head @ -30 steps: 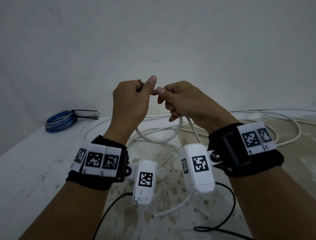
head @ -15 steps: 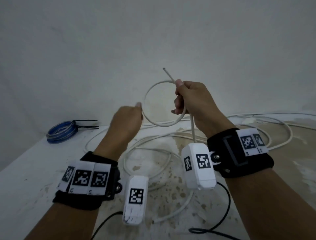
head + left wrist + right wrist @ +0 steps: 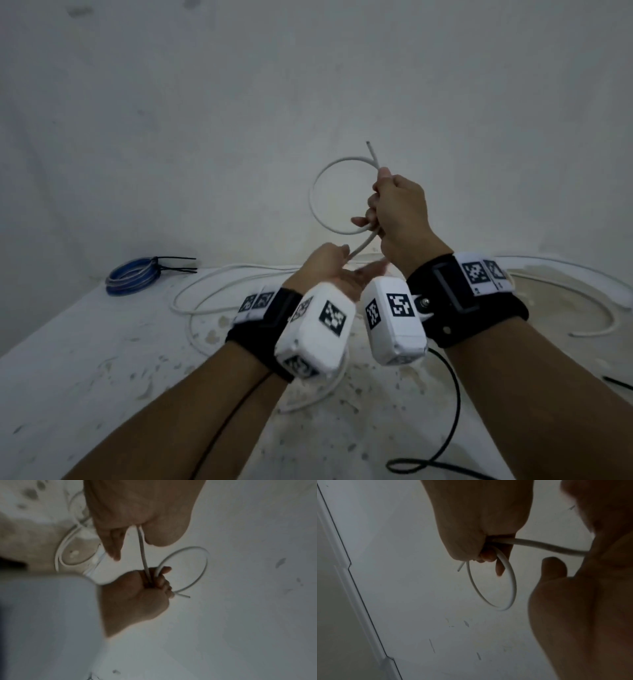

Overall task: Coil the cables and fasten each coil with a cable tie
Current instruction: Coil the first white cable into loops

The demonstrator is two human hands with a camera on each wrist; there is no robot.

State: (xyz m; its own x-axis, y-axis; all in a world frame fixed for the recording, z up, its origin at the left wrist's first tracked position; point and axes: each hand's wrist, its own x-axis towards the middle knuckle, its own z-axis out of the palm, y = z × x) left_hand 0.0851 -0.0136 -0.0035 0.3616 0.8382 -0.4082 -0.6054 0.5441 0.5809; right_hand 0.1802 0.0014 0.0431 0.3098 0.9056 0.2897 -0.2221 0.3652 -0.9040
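Note:
My right hand (image 3: pixel 394 205) is raised in front of the wall and grips a white cable (image 3: pixel 312 198) where it crosses itself into one loop. The cut end (image 3: pixel 369 147) sticks up above the fist. The trailing length (image 3: pixel 361 248) runs down into my left hand (image 3: pixel 330 265), which is turned palm up just below the right and pinches it between thumb and fingers. The left wrist view shows the cable (image 3: pixel 142 550) leaving my thumb (image 3: pixel 164 534) toward the right fist (image 3: pixel 137 595). The right wrist view shows the loop (image 3: pixel 511 582) hanging from the fist (image 3: pixel 479 520).
The rest of the white cable (image 3: pixel 212 284) lies in loose curves on the stained white table (image 3: pixel 85 359). A blue coil (image 3: pixel 132 279) bound with black cable ties (image 3: pixel 178 270) sits back left. A black tie (image 3: pixel 616 383) lies at the right edge. The wall is close behind.
My left hand let go of the loop's left side, dropped below the right hand, turned palm up and took the trailing cable. The right hand kept hold of the loop.

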